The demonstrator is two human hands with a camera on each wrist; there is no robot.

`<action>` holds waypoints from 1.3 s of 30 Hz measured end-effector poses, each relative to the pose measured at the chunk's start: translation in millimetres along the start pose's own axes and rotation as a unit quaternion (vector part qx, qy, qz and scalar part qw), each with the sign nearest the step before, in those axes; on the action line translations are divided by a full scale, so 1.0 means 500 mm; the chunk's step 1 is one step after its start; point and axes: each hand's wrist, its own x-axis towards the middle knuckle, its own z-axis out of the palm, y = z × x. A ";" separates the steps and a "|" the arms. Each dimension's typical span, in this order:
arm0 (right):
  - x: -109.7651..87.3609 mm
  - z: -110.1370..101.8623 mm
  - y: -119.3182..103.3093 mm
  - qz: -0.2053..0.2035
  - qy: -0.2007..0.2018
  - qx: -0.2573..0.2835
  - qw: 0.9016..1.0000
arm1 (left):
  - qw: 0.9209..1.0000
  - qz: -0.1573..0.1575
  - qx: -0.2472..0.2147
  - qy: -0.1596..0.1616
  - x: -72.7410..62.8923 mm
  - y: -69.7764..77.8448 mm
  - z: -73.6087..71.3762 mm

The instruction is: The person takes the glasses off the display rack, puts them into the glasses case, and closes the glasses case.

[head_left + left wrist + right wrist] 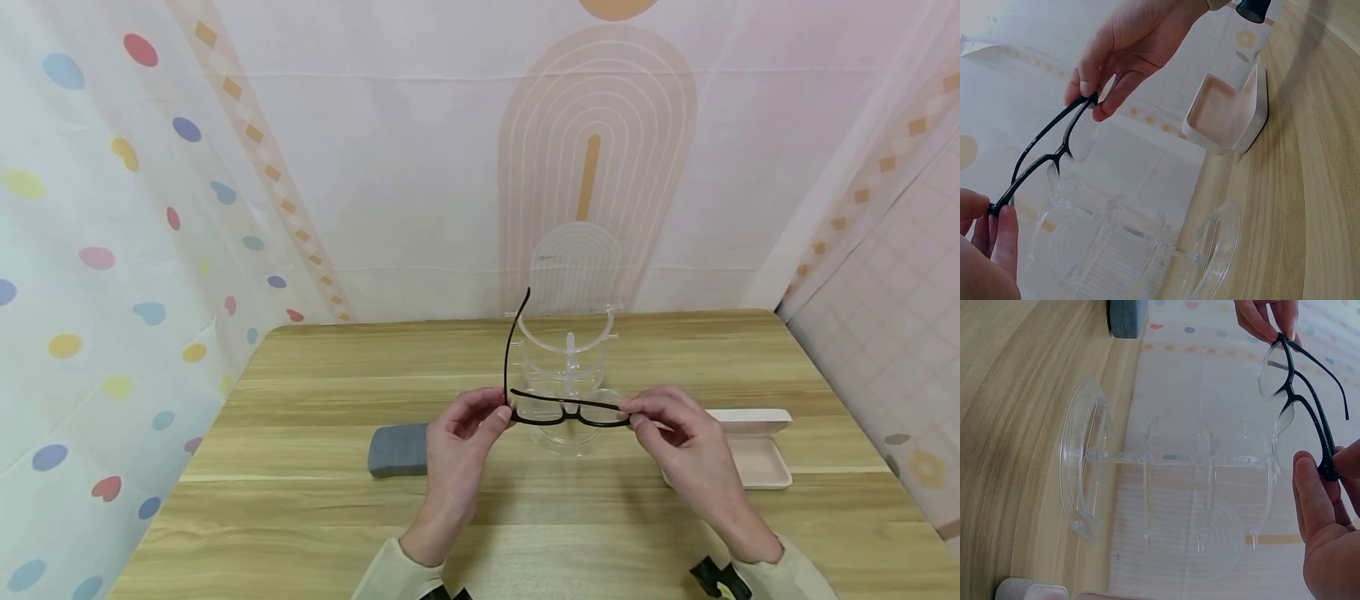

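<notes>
Both hands hold a pair of black half-rim glasses above the table. My left hand pinches the left corner of the frame. At the opposite corner, the right hand pinches the frame near the hinge. The left temple stretches forward, unfolded, while the right temple lies folded across behind the lenses. A clear tiered display stand stands upright on the table just beyond the glasses, with none on its tiers.
Left of the stand lies a grey glasses case, partly hidden by the left hand. An opened white case with a pink lining sits to the right, behind the right hand. A patterned curtain hangs behind the wooden table.
</notes>
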 end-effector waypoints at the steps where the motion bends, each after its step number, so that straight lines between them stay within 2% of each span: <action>1: 0.000 0.000 0.000 0.001 0.000 -0.001 1.000 | 1.000 0.000 0.002 0.000 0.000 0.000 0.000; 15: -0.001 0.005 -0.002 0.016 -0.008 -0.001 1.000 | 0.999 0.023 0.039 0.005 0.000 0.002 -0.004; 23: -0.002 0.008 0.000 0.020 -0.005 0.005 1.000 | 0.999 0.022 0.026 -0.022 0.001 -0.001 -0.002; 30: -0.002 0.010 0.001 0.022 -0.009 0.014 1.000 | 0.999 0.029 0.032 -0.027 0.000 -0.002 -0.005; 39: -0.003 0.010 0.002 0.019 -0.011 0.013 1.000 | 0.998 0.055 0.033 -0.027 -0.003 0.000 -0.006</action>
